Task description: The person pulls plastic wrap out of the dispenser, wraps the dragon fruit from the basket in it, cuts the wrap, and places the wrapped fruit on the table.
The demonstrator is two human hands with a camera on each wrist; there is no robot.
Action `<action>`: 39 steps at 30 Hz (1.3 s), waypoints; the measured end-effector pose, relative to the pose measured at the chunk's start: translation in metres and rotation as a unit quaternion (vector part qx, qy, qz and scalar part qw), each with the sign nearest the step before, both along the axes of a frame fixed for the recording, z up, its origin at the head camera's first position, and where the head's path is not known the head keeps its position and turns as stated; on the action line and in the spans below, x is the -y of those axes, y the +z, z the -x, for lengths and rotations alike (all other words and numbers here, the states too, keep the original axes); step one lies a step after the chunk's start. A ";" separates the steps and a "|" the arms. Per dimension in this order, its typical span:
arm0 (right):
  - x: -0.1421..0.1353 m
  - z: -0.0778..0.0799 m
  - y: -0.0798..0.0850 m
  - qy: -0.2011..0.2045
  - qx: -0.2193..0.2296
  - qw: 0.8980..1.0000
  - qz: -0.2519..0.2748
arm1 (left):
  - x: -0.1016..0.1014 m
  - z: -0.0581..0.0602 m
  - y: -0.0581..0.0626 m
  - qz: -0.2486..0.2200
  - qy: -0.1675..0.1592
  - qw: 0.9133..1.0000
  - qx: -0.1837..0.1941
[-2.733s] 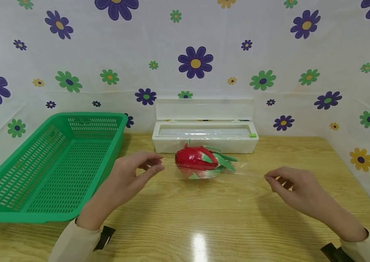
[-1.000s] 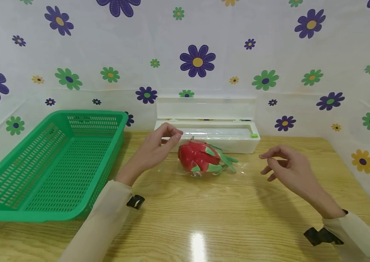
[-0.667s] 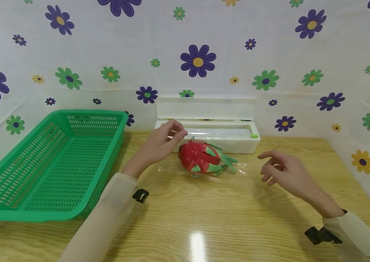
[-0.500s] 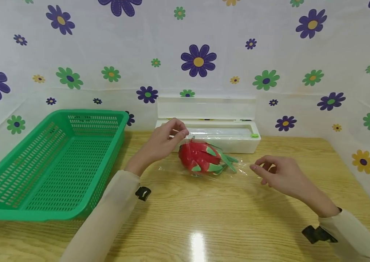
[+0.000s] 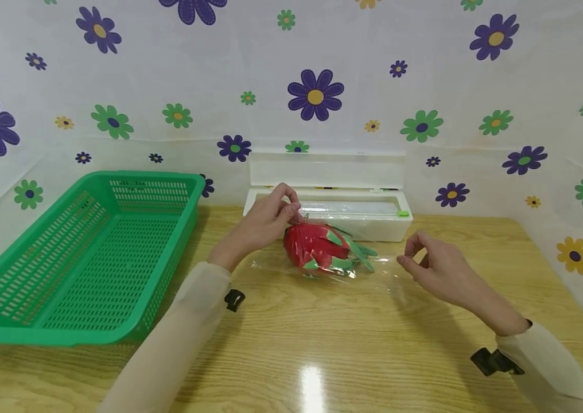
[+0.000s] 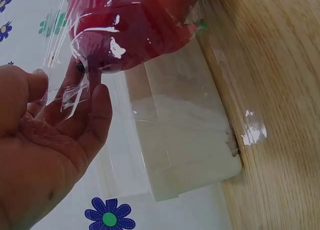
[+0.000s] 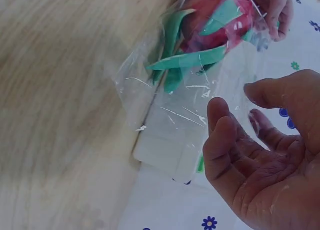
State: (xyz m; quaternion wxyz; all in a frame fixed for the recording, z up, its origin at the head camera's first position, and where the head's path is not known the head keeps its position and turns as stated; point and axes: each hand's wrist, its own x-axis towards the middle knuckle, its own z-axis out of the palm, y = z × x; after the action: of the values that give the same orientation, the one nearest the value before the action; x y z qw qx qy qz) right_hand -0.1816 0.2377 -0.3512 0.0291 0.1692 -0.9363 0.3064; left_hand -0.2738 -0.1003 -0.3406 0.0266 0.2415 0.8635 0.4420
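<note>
Dragon fruit (image 5: pixel 317 248): one, red with green leaf tips, lying on the counter (image 5: pixel 271 344) just in front of your open white box (image 5: pixel 381 230), under clear film (image 7: pixel 136 97).

Left grip (image 5: pixel 269 218): yours, thumb and fingers pinching gathered film at the fruit's left end. A few seconds ago it stood off to the left of the fruit; now it is up against that end, film streaking from it over the red skin. For the work in hand, that end appears more closely covered, while the leafy end looks loose.

Right grip (image 5: pixel 438 267): slack, thumb apart from your bent fingers, near the leafy end; whether film touches a fingertip, you cannot tell.

By view: the left wrist gives you the film's pleats, mere glints from the head; the right wrist, the film's outline past the leaves; the head alone, your green basket (image 5: pixel 38 334).
</note>
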 end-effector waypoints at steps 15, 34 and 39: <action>0.001 0.016 0.005 0.040 0.002 0.997 -0.065 | -0.001 0.003 -0.004 0.003 0.012 1.000 0.004; 0.007 0.024 -0.005 0.038 0.011 0.998 -0.055 | -0.009 0.008 -0.008 0.117 0.118 0.985 -0.037; 0.006 0.022 -0.008 0.036 0.027 0.997 -0.057 | -0.013 0.009 -0.005 0.103 0.136 0.984 -0.048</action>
State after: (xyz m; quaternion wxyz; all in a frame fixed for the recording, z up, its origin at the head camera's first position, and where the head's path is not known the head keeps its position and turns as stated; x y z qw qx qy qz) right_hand -0.2040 0.2316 -0.3587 -0.0165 0.1961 -0.9459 0.2581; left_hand -0.2830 -0.0877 -0.3459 -0.0501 0.1384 0.9297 0.3378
